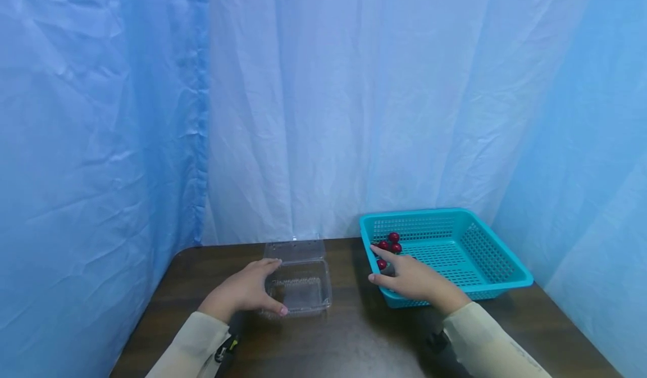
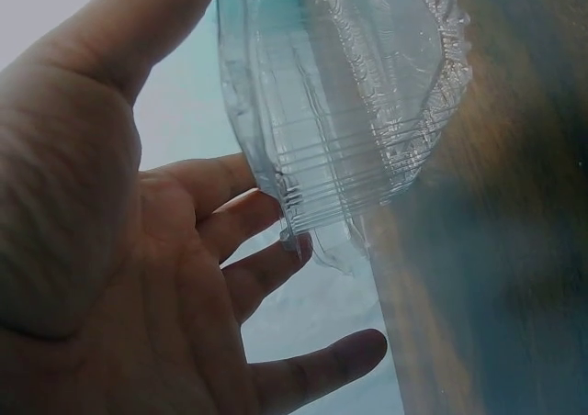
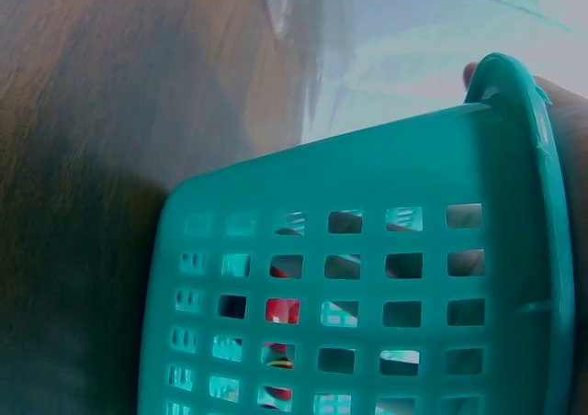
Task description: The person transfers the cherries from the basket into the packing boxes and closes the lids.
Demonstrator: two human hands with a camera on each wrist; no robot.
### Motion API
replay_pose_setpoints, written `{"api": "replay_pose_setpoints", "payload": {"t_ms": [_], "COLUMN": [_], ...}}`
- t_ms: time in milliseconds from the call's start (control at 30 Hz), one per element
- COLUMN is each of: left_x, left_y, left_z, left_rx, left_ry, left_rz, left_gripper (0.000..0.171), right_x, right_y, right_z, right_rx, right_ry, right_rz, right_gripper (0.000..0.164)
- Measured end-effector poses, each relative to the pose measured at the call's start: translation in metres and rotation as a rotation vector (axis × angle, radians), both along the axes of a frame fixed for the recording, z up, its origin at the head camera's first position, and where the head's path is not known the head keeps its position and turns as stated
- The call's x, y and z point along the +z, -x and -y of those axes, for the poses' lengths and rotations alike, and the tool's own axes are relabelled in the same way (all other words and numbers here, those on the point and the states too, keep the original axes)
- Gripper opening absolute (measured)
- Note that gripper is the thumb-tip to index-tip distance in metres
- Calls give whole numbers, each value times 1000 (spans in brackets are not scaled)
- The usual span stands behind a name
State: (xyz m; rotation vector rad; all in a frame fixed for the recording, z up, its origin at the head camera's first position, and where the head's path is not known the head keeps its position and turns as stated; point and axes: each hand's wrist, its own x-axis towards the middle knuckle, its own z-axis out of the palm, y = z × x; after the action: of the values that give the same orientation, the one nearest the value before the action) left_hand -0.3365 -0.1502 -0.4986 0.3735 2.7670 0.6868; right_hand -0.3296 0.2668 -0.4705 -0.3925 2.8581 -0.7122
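Note:
A clear plastic clamshell box [image 1: 303, 294] stands on the table, its lid [image 1: 295, 250] folded back toward the curtain. My left hand [image 1: 245, 289] spans the box's left side, thumb along the near edge and fingers at the far edge. In the left wrist view, fingertips [image 2: 276, 250] touch the box's rim and the little finger is stretched out away from it. My right hand [image 1: 411, 277] reaches over the left end of a turquoise basket [image 1: 505, 282], index finger and thumb extended at the rim. Beside those fingers, several small round dark-red fruits [image 1: 393, 237] lie in the basket.
The dark wooden table [image 1: 349, 338] bears both containers. Blue-white curtains [image 1: 328, 114] hang behind and at both sides, close to the basket's back. The basket's perforated end wall [image 3: 340, 185] shows in the right wrist view, with red fruit glimpsed through its holes.

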Motion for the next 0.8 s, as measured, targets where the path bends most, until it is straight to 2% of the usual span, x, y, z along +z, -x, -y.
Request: {"api": "replay_pose_setpoints", "payload": {"t_ms": [300,433,533,667,800], "left_x": [1,2,3,4,5], "left_y": [1,1,0,-1,-1], "left_z": [-1,-1,-1,-1,1], "left_rx": [3,-2,0,4,10], "left_ry": [9,11,10,9,-1], "left_rz": [6,8,9,6,11], "left_gripper": [135,134,132,132,131], "right_x": [3,9,24,52,81], "right_y": [-2,-5,-9,-13,-9], "right_z": [2,0,-4,-11,-20], "right_rx": [-1,16,37,55,65], "right_ry": [16,5,-5,-44,-93], "right_rz": [24,33,31,19,14], "right_gripper": [95,93,88,80,76]}}
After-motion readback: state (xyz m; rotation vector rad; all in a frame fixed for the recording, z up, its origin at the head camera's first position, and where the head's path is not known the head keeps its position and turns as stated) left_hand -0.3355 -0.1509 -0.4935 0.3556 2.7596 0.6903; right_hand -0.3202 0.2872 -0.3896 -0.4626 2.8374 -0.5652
